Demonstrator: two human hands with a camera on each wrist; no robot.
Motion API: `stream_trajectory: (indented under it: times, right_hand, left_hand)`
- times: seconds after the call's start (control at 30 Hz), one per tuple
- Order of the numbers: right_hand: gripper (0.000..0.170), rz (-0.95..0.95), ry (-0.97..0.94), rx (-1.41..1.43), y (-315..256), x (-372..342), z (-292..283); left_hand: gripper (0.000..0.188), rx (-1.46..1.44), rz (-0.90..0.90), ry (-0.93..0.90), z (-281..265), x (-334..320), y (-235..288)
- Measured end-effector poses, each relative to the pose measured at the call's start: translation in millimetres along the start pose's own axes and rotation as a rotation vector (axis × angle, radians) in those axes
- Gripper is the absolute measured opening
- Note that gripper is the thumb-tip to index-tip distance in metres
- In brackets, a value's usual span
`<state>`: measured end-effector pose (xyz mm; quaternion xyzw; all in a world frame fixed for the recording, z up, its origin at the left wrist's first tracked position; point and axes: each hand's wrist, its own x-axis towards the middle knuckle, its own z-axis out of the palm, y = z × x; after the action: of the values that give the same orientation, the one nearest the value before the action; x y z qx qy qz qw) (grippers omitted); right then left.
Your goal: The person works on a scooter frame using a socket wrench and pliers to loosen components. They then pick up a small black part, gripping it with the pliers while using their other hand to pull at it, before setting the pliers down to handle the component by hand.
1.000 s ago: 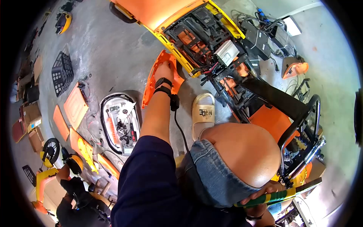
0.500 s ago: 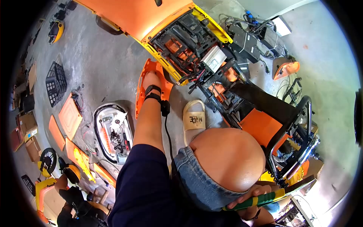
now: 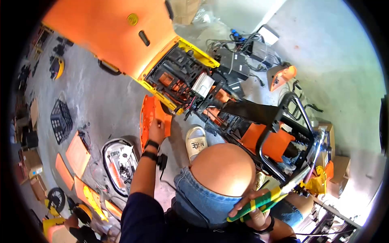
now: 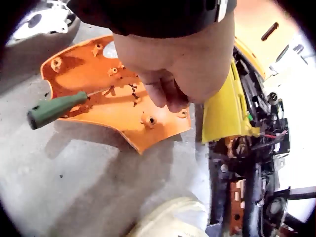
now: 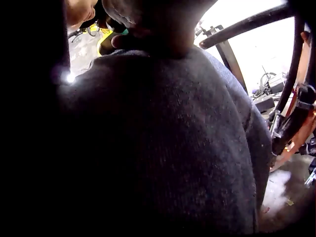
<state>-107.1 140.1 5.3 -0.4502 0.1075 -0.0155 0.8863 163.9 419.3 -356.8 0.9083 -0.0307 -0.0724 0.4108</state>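
Note:
My left hand (image 3: 157, 130) is over an orange plastic panel (image 3: 146, 109) on the floor, its fingers bent downward above the panel's hollow side. I cannot tell whether the fingertips pinch anything. In the left wrist view, small dark screws (image 4: 133, 90) lie in the panel beside the fingers. A green-handled screwdriver (image 4: 57, 109) rests across its edge. My right hand (image 3: 255, 216) grips a two-handled cutting tool with green and yellow handles (image 3: 259, 202), beside my bent knee, its pale metal end pointing up and right. The right wrist view is mostly dark cloth.
A partly dismantled orange-and-yellow vehicle (image 3: 109, 36) stands ahead, with a black frame bar (image 3: 265, 141) near my right side. Left are a white shell of parts (image 3: 121, 162), orange panels (image 3: 78, 154) and a black crate (image 3: 60, 119). Another person (image 3: 83, 233) is at lower left.
The head view has swung, so the vehicle and panel sit further left and lower. My left hand stays at the panel. The tool in my right hand has tilted up and shows more.

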Motion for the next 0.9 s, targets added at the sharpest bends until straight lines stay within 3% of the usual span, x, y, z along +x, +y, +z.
stream_trajectory:
  times: [0.07, 0.13, 0.23, 0.27, 0.3, 0.33, 0.4, 0.47, 0.6, 0.7, 0.8, 0.9]
  right_hand:
    - [0.037, 0.019, -0.003, 0.065, -4, 0, 1]
    - [0.037, 0.171, -0.034, 0.014, -28, 4, -1]
    - [0.037, 0.127, 0.092, -0.249, -56, 9, 6]
    - [0.031, 0.047, 0.153, -0.251, -65, 10, 9]
    - [0.029, 0.108, 0.153, -0.346, -82, 11, 3]
    - [0.026, 0.172, 0.156, -0.438, -99, 12, -5]
    - [0.023, 0.125, 0.24, -0.381, -112, 11, -18]
    - [0.022, 0.146, 0.184, -0.406, -127, 6, -37]
    - [0.035, 0.018, 0.157, -0.204, -127, -10, -67]
    - [0.044, 0.039, 0.106, -0.068, -130, -21, -87]
    - [0.039, 0.047, 0.081, 0.003, -139, -34, -102]
    - [0.029, 0.005, 0.088, -0.073, -140, -49, -115]
  left_hand:
    - [0.019, -0.154, 0.016, -0.037, -19, -22, 7]
    - [0.024, -0.348, -0.258, -0.163, -59, -35, 48]
    - [0.025, -0.581, -0.145, -0.062, -104, -39, 85]
    - [0.026, -0.685, -0.083, 0.002, -118, -35, 112]
    - [0.025, -0.806, -0.153, 0.011, -135, -34, 156]
    - [0.025, -0.797, -0.109, 0.0, -147, -32, 196]
    - [0.024, -0.961, 0.082, -0.131, -164, -34, 272]
    - [0.024, -0.869, 0.241, -0.24, -174, -55, 366]
    - [0.027, -0.594, 0.671, -0.55, -162, -96, 502]
    - [0.028, -0.494, 0.714, -0.733, -125, -130, 572]
    - [0.032, -0.458, 0.823, -0.765, -77, -147, 591]
    - [0.034, -0.494, 0.751, -0.716, -44, -166, 591]
